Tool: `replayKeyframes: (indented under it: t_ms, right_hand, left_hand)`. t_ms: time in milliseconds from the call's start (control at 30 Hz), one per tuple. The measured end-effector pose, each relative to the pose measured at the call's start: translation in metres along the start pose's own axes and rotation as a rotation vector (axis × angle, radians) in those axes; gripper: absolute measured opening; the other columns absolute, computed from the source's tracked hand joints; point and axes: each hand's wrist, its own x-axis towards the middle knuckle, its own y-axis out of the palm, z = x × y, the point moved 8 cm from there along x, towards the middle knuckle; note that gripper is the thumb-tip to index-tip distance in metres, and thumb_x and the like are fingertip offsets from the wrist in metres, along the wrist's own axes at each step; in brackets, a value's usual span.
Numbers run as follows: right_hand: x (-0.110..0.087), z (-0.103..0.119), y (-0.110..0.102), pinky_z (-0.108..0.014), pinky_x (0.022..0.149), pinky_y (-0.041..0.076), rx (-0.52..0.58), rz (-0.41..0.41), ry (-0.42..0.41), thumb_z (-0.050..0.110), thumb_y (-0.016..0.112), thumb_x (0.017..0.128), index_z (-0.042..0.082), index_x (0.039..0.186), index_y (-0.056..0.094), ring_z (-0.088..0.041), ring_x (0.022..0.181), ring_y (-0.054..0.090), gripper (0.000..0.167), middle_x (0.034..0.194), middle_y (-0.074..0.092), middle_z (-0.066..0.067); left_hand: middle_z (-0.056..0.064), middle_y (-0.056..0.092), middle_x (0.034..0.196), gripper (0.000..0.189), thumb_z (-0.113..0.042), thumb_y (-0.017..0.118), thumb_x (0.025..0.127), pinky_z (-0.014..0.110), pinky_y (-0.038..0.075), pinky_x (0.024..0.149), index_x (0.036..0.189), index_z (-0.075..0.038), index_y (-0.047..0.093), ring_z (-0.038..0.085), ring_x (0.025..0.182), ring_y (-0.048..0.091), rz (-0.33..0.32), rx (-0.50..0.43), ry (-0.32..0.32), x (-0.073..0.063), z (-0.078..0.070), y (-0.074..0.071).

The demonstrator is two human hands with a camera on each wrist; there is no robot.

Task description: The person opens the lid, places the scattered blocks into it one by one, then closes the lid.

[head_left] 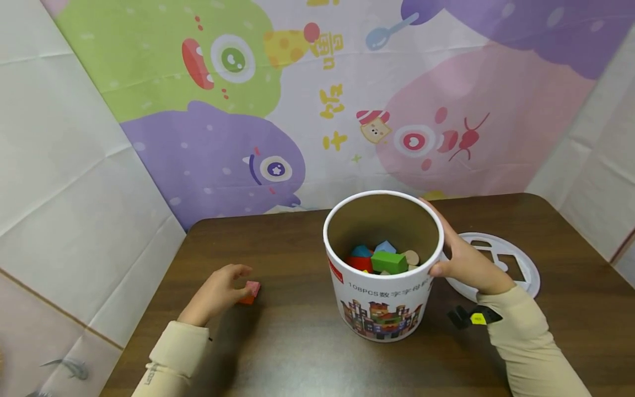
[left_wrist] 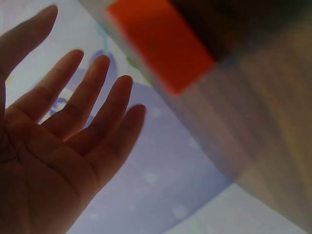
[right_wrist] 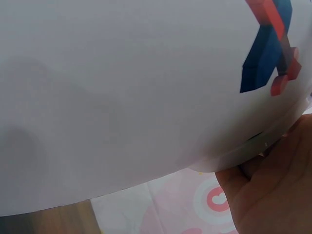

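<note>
A small red block [head_left: 249, 293] with a pinkish top lies on the left part of the table. My left hand [head_left: 218, 292] hovers just beside it, and its fingers are spread and hold nothing in the left wrist view. There the red block [left_wrist: 163, 46] appears past the fingertips. My right hand [head_left: 471, 262] grips the rim of a white bucket [head_left: 387, 292] at its right side, thumb on the near side; part of the fingers is hidden. The bucket stands upright, with several coloured blocks inside, among them a green rectangular block [head_left: 389, 262] on top.
Behind the right forearm lies a white round lid [head_left: 528, 270] with cut-out shapes. A black and yellow piece [head_left: 476, 318] shows at the right sleeve. A cartoon-printed cloth [head_left: 317, 138] hangs behind the brown table [head_left: 297, 364].
</note>
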Motion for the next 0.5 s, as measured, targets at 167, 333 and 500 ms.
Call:
replayKeyframes:
  t_ms: [167, 333, 500]
  right_hand:
    - [0.000, -0.001, -0.001, -0.075, 0.100, 0.027, -0.015, -0.005, 0.007, 0.058, 0.072, 0.078, 0.029, 0.158, 0.008, -0.042, 0.135, 0.026, 0.107, 0.160, 0.017, -0.005]
    - [-0.001, -0.003, -0.003, -0.077, 0.100, 0.028, -0.028, -0.011, 0.015, 0.059, 0.071, 0.077, 0.030, 0.158, 0.008, -0.043, 0.135, 0.026, 0.107, 0.160, 0.018, -0.004]
    - [-0.001, -0.004, -0.002, -0.078, 0.101, 0.023, -0.016, -0.017, 0.019, 0.059, 0.072, 0.078, 0.029, 0.158, 0.007, -0.043, 0.137, 0.024, 0.107, 0.161, 0.016, -0.004]
  left_hand:
    - [0.019, 0.064, 0.122, 0.052, -0.017, 0.079, 0.080, 0.050, 0.051, 0.093, 0.124, 0.003, 0.061, 0.035, 0.111, 0.064, 0.036, -0.024, -0.037, -0.008, 0.021, 0.010]
    - [0.015, 0.066, 0.111, 0.043, -0.011, 0.082, 0.075, 0.051, 0.050, 0.091, 0.113, 0.000, 0.066, 0.028, 0.100, 0.063, 0.027, 0.040, -0.051, -0.013, 0.035, 0.017]
    - [0.013, 0.068, 0.103, 0.028, -0.001, 0.077, 0.077, 0.049, 0.051, 0.086, 0.103, -0.002, 0.068, 0.027, 0.093, 0.063, -0.042, 0.089, -0.030, -0.015, 0.041, 0.016]
